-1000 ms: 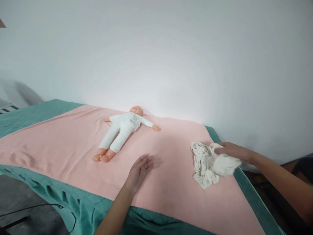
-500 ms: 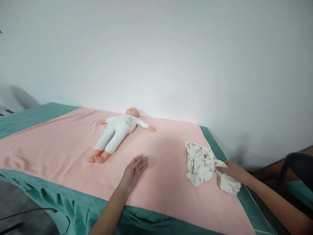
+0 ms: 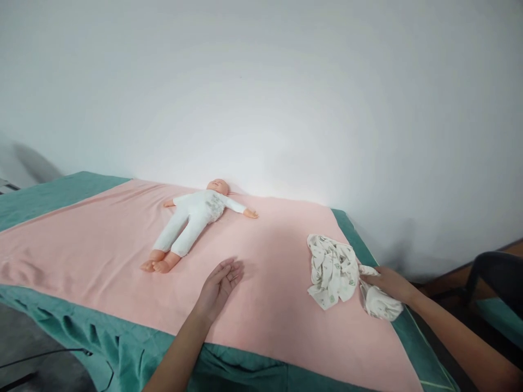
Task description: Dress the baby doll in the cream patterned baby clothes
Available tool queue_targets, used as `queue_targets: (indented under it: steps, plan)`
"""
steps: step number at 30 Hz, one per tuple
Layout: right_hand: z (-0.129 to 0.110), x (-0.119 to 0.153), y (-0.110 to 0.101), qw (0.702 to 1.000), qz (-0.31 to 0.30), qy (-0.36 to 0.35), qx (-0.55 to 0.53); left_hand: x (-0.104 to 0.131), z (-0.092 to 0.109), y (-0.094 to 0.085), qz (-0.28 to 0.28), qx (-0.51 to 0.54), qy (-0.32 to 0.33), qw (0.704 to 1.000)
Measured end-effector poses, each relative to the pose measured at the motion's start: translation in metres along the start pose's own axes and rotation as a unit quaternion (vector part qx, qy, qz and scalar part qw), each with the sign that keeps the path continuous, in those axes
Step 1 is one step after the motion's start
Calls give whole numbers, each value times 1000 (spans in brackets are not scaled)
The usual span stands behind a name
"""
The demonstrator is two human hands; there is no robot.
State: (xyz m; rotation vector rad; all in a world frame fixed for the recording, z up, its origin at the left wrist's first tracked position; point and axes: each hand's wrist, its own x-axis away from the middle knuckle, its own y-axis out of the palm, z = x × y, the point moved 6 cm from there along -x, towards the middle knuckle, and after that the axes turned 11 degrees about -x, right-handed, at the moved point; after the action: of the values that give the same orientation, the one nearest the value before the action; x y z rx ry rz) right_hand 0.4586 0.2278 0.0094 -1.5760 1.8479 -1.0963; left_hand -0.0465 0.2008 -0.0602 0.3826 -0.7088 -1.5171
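On the pink sheet [image 3: 269,305] rests my left hand [image 3: 218,286], its fingers loosely curled and apart from any object. My right hand [image 3: 379,280] is closed on a gathered end of white printed baby clothes [image 3: 333,269] at the sheet's right edge. The fabric is crumpled, with small green prints, and a bunched plain-looking part [image 3: 379,303] hangs below my fingers. I cannot tell whether it is one garment or two. A baby doll [image 3: 192,218] in a white body suit lies face up, left of centre, arms spread and feet towards me.
Green cover [image 3: 73,188] shows around the pink sheet on the bed. A pale wall [image 3: 261,98] rises directly behind. At the far right stands a dark chair [image 3: 496,280]. A thin black cable or rod [image 3: 49,354] shows at lower left.
The whole view has shifted slightly, so the doll and my left hand appear a little further left. My right hand keeps its grip on the cloth.
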Motion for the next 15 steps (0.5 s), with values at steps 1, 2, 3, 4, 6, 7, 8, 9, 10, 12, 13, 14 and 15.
queue_targets:
  steps: [1, 2, 3, 4, 6, 7, 8, 9, 10, 12, 13, 14, 15]
  plan:
    - [-1, 1, 0, 1000, -6, 1, 4, 0, 0, 0, 2, 0, 0, 1000]
    - [-3, 2, 0, 1000, -17, 2, 4, 0, 0, 0, 3, 0, 1, 1000]
    - [-6, 4, 0, 1000, -18, -2, 5, 0, 0, 0, 3, 0, 1, 1000]
    - [-9, 5, 0, 1000, -14, -12, 4, 1, 0, 0, 3, 1, 1, 1000]
    - [-14, 8, 5, 999, -24, -39, 1, 1, 0, 0, 3, 2, 0, 1000]
    - [-15, 9, 9, 998, -26, -54, 5, 1, 0, 0, 4, 2, 0, 1000]
    - [-15, 9, 12, 997, -22, -70, 14, 1, 1, 0, 5, 2, 1, 1000]
    - [-13, 8, 16, 996, -14, -82, 24, 1, 1, 0, 6, 1, 1, 1000]
    - [-10, 6, 18, 995, -5, -90, 35, 1, 1, 0, 7, 1, 2, 1000]
    - [-3, 0, 20, 994, 4, -90, 55, 1, 1, -1, 9, 0, 2, 1000]
    - [0, -4, 19, 995, 1, -83, 58, 1, 0, -1, 8, -1, 2, 1000]
    - [2, -8, 16, 995, -4, -79, 59, 1, 0, -1, 8, 0, 2, 1000]
    - [0, -11, 12, 995, -5, -81, 56, 1, 0, -1, 8, 0, 2, 1000]
